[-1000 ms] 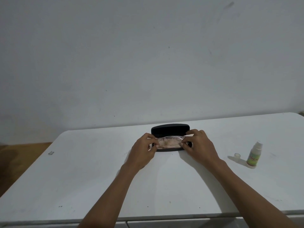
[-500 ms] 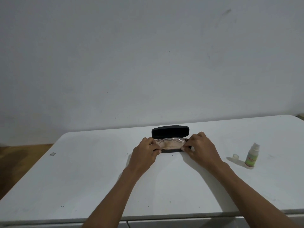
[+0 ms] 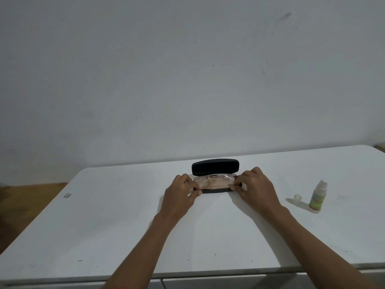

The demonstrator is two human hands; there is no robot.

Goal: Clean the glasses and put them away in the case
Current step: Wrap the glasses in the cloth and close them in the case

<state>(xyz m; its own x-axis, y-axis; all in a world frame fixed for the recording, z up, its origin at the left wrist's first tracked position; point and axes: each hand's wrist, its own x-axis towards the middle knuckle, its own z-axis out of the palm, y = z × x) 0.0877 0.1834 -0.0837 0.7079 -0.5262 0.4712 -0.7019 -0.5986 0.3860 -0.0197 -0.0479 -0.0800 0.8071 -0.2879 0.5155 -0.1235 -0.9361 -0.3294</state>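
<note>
1. I see the black oval hard case [image 3: 215, 166] open at the far middle of the white table [image 3: 104, 215].
2. The clear-framed glasses [image 3: 214, 177] lie inside on a beige cloth [image 3: 214, 184].
3. My left hand [image 3: 179, 195] pinches the case's left end, my right hand [image 3: 255, 188] the right end.

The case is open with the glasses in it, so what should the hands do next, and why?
Probably let go and fold the lid down. The glasses already lie in the open case, with the left hand and right hand at its ends.
</note>
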